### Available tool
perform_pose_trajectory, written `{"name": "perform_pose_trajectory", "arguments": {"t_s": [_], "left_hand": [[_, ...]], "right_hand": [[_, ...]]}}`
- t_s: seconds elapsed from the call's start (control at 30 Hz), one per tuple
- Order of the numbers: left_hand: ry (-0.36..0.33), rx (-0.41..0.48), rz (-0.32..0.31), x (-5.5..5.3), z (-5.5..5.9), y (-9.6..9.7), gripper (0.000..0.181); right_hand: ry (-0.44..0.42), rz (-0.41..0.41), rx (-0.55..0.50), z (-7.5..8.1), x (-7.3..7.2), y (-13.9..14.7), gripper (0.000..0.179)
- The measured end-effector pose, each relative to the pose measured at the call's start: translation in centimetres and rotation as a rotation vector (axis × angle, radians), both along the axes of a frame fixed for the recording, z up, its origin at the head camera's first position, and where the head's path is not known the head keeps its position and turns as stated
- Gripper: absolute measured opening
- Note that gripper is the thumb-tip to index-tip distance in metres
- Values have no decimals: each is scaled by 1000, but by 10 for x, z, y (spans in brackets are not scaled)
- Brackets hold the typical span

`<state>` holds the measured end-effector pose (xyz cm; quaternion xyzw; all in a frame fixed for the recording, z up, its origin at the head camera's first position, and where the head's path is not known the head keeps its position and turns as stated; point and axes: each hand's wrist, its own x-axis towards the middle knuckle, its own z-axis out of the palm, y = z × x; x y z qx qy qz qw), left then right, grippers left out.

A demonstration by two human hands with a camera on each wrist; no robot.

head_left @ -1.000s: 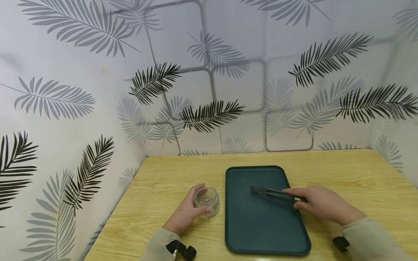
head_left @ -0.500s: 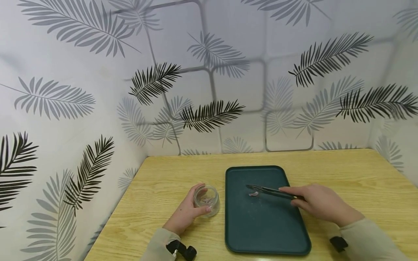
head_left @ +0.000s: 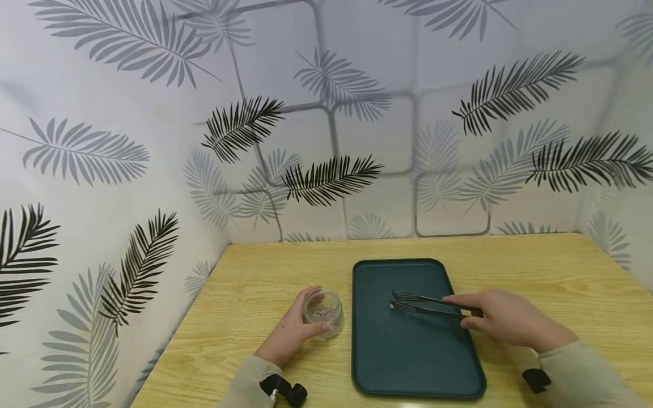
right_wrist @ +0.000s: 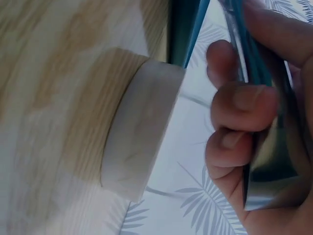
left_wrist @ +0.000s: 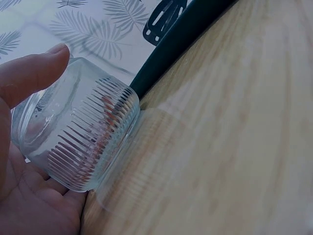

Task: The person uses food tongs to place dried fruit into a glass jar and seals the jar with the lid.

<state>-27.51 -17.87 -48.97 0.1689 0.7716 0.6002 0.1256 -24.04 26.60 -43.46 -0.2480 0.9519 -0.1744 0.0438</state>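
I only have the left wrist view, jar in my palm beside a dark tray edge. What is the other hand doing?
Observer: The right hand holds black tongs over the tray.
Operator: Are the tongs open?
Observer: Yes, their two tips sit apart in the head view.
Operator: Anything between the tips?
Observer: Nothing visible there.
Operator: Is the jar on the tray?
Observer: No, the jar stands on the table, left of the tray, with the left hand around it.

tray (head_left: 408, 362): dark green | table (head_left: 535, 272): light wood grain | wall (head_left: 153, 113): white, grey-black leaves
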Motion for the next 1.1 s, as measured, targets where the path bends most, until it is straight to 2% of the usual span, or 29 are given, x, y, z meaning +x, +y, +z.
{"name": "perform_pose_trajectory", "arguments": {"t_s": [0.23, 0.47, 0.63, 0.83, 0.97, 1.1], "left_hand": [[5, 9, -5, -1, 2, 1, 91], [5, 2, 1, -1, 2, 2, 92], [1, 1, -4, 0, 3, 2, 92], [-6, 3, -7, 0, 2, 1, 92], [-8, 10, -5, 0, 2, 1, 92], [-17, 7, 4, 1, 1, 1, 91]], "right_hand": [[51, -23, 67, -5, -1, -3, 48], [111, -11, 17, -3, 2, -5, 48], [122, 25, -19, 6, 5, -15, 49], [119, 65, -39, 20, 6, -37, 51], [85, 99, -71, 28, 6, -54, 51], [96, 137, -94, 31, 4, -70, 52]]}}
